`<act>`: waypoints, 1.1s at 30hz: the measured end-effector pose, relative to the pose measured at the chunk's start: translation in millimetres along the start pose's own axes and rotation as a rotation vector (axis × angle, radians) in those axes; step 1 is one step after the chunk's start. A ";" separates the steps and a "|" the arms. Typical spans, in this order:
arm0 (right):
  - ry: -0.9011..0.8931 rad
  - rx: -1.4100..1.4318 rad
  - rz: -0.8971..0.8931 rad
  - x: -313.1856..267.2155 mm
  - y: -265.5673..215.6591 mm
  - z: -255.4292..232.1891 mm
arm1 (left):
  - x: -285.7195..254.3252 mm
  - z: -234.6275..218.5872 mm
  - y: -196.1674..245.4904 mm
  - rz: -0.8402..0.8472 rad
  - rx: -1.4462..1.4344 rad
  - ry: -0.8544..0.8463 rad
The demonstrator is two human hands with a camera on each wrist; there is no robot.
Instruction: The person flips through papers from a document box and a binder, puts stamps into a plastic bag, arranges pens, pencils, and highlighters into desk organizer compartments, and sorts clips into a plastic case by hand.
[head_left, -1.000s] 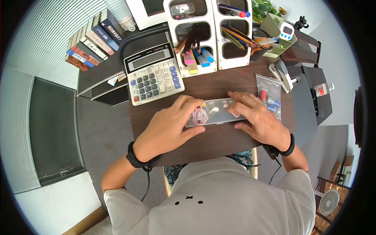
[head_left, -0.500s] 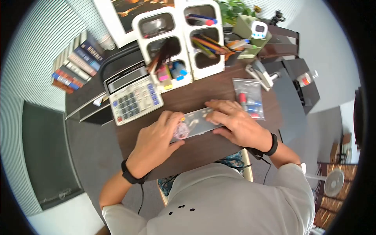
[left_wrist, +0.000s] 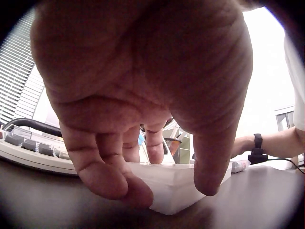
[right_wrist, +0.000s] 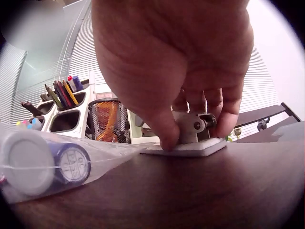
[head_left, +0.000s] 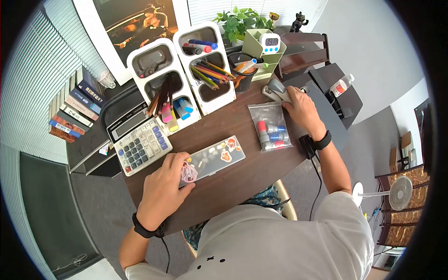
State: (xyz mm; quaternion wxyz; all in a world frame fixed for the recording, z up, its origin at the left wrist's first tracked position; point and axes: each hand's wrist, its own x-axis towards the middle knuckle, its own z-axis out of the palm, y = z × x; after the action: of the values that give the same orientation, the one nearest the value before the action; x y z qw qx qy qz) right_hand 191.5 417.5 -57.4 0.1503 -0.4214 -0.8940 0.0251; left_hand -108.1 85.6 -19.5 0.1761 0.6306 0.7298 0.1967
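A translucent pencil case [head_left: 212, 159] with cartoon stickers lies flat on the brown desk. My left hand [head_left: 164, 186] holds its left end, thumb on the near side and fingers on the far side. In the left wrist view the case's white corner [left_wrist: 174, 191] shows between thumb and fingers. At the desk's right side my right hand [head_left: 303, 109] grips a grey and white stapler [head_left: 276, 90]. The right wrist view has the thumb on one side of the stapler's rear [right_wrist: 190, 126], fingers on the other, with its base [right_wrist: 190, 149] at the desktop.
A clear zip bag [head_left: 270, 126] of red- and blue-capped bottles lies left of the right hand. Beyond the left hand is a calculator [head_left: 144, 144]. White organizers [head_left: 198, 100] with pens and pencils, a mesh pen cup [head_left: 241, 79] and a green holder [head_left: 261, 63] line the back.
My right hand has left the pencil case and moved right and away to the stapler. My left hand stays at the case's left end. The head view has shifted.
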 end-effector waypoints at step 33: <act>-0.096 0.224 -0.035 -83.9 -67.8 -38.4 | 60.9 37.4 47.6 0.059 0.098 0.019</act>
State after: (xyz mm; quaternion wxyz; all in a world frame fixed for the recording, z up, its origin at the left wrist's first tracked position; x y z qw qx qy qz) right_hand 202.3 306.9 -30.0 0.1540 -0.3845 -0.8990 0.1420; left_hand -57.4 154.4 -28.0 0.1324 0.6578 0.7213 0.1719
